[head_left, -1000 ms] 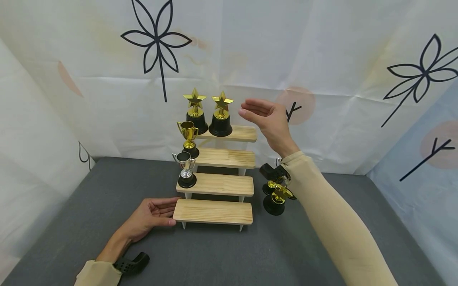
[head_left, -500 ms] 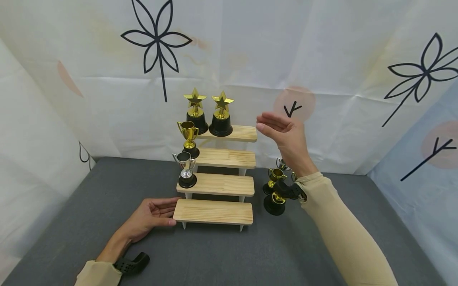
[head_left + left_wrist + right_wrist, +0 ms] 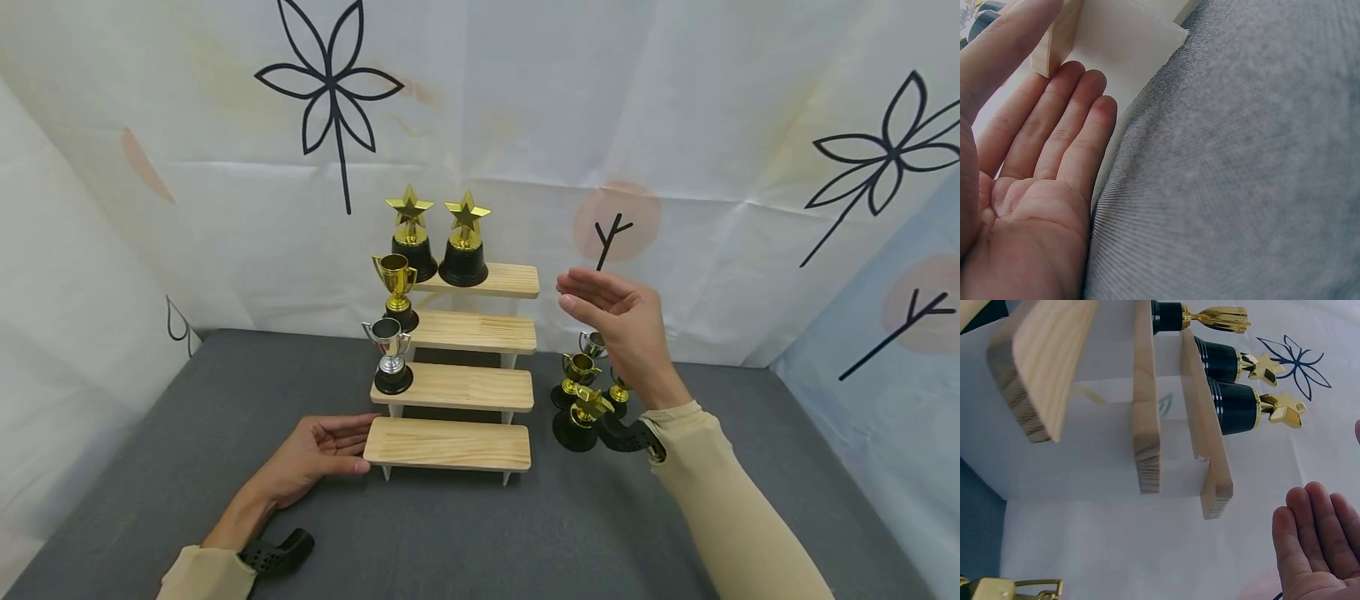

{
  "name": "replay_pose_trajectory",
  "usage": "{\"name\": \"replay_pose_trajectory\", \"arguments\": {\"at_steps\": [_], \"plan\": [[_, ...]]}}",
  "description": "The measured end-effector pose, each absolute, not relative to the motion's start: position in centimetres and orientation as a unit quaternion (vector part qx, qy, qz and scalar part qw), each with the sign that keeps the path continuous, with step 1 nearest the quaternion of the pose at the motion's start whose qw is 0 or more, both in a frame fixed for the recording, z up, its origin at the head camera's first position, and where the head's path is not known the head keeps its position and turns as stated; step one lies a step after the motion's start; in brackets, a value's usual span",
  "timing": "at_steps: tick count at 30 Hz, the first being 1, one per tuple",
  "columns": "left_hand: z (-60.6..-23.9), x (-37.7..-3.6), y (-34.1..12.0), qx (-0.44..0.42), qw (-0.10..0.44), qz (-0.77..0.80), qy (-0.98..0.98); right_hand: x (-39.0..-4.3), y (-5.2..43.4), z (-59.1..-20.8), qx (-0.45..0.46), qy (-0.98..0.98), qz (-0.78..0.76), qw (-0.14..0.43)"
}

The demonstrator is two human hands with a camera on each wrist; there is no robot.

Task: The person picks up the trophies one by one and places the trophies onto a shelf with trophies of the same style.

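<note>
A four-step wooden stand (image 3: 457, 387) sits on the grey table. Two gold star trophies (image 3: 465, 240) stand on its top step, a gold cup trophy (image 3: 395, 290) on the second and a silver cup trophy (image 3: 390, 357) on the third. My left hand (image 3: 318, 454) rests open on the table, fingertips touching the left end of the bottom step (image 3: 1063, 37). My right hand (image 3: 618, 321) hovers open and empty in the air right of the stand, above a cluster of small trophies (image 3: 585, 400) on the table. In the right wrist view the steps (image 3: 1147, 406) and star trophies (image 3: 1254, 403) appear sideways.
White fabric with black flower prints (image 3: 330, 92) walls the back and sides. The grey table surface (image 3: 450, 533) spreads in front of the stand. A black wrist-camera mount (image 3: 277, 554) shows by my left sleeve.
My right hand has moved right and down, away from the top step toward the trophy cluster. The left hand and the stand have stayed still.
</note>
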State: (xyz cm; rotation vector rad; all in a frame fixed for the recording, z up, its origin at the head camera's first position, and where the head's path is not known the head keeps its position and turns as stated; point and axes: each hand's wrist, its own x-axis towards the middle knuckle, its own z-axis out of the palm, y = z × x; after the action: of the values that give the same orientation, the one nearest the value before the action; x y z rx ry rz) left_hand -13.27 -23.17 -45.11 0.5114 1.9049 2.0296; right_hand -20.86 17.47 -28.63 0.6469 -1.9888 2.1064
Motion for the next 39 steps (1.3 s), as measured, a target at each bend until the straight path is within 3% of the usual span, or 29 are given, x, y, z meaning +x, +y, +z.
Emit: {"name": "replay_pose_trajectory", "arguments": {"at_steps": [39], "plan": [[-45.4,-13.3,-23.4,0.206,0.149,0.72,0.646,-15.9,22.5,-36.5,0.128,-0.714,0.683,0.086]]}}
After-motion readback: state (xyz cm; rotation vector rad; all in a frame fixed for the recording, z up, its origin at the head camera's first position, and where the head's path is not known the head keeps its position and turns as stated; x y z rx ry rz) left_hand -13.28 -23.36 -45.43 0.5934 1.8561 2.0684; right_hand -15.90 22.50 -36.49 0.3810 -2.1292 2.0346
